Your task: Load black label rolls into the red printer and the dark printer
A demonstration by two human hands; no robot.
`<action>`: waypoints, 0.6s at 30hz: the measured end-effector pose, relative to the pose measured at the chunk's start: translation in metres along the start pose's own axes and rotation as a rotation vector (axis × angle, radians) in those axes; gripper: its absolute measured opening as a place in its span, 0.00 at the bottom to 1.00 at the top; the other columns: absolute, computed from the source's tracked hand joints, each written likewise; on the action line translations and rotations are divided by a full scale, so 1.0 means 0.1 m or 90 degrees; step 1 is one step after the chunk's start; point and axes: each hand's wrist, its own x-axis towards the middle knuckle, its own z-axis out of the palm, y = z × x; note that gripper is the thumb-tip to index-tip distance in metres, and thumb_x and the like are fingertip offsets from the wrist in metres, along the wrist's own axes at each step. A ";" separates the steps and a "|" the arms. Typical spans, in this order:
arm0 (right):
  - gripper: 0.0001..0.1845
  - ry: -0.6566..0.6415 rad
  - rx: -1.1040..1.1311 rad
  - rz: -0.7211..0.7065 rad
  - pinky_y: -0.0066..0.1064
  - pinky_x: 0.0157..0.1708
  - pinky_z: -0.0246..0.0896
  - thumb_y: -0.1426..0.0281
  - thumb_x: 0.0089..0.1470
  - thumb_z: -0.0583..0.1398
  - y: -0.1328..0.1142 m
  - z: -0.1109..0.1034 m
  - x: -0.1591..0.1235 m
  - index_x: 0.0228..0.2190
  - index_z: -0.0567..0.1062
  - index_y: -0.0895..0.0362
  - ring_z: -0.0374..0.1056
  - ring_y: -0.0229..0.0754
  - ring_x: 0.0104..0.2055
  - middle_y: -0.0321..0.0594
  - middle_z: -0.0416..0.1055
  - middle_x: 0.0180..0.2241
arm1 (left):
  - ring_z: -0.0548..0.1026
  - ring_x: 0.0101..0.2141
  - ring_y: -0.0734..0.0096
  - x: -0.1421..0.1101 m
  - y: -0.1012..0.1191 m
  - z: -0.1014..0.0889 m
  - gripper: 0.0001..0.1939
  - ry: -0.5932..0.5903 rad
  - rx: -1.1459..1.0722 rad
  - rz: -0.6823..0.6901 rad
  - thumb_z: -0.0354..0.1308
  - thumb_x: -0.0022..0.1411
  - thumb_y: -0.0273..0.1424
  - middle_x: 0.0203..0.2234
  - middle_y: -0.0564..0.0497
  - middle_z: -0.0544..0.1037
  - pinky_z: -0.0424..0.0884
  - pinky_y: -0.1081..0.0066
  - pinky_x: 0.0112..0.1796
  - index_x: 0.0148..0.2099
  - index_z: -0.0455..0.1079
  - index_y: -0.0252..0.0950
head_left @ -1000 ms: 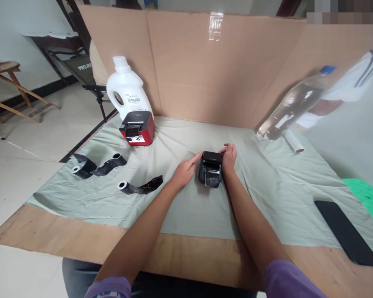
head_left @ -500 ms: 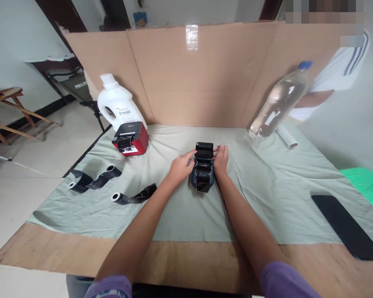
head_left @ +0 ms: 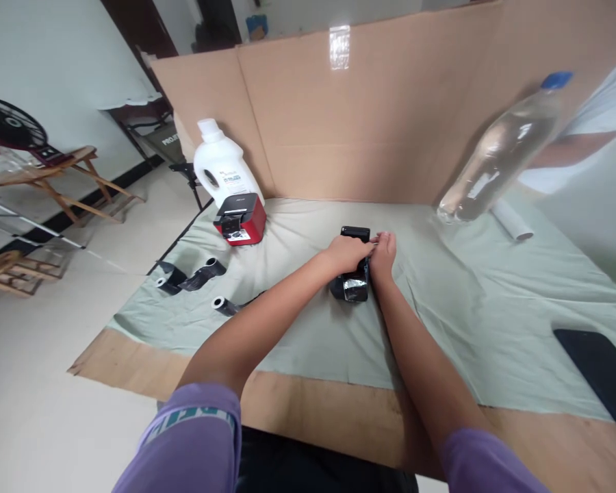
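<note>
black small printer (head_left: 356,286), lid up, sits mid-cloth (head_left: 315,342), back from the surface's front edge. left hand (head_left: 346,254) reaches over it, fingers partly curled; right hand (head_left: 383,257) at its right side, half-closed, fingertips meeting, grip on anything can't tell.

White jug (head_left: 231,168) stands by cardboard (head_left: 390,116) — fan (head_left: 13,123) on stool (head_left: 74,160).
</note>
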 end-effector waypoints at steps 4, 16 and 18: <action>0.26 0.008 0.016 0.035 0.31 0.19 0.55 0.41 0.60 0.49 -0.02 0.00 0.02 0.36 0.63 0.52 0.59 0.34 0.19 0.31 0.66 0.28 | 0.79 0.46 0.55 -0.13 -0.16 -0.14 0.21 0.126 -0.114 -0.046 0.63 0.58 0.25 0.43 0.44 0.82 0.71 0.66 0.48 0.54 0.70 0.38; 0.24 -0.005 0.014 0.045 0.30 0.20 0.54 0.44 0.62 0.51 -0.13 0.02 -0.02 0.35 0.65 0.53 0.59 0.34 0.21 0.31 0.66 0.28 | 0.75 0.26 0.70 -2.68 -1.56 0.49 0.17 0.424 -0.333 -0.572 0.64 0.57 0.37 0.40 0.52 0.82 0.72 0.67 0.38 0.49 0.76 0.39; 0.24 -0.006 0.011 0.046 0.30 0.20 0.54 0.45 0.62 0.51 -0.13 0.02 -0.02 0.35 0.65 0.53 0.59 0.34 0.21 0.31 0.66 0.27 | 0.76 0.30 0.65 -3.07 -1.66 0.73 0.18 0.395 -0.257 -0.662 0.66 0.56 0.37 0.39 0.52 0.82 0.72 0.65 0.40 0.48 0.77 0.39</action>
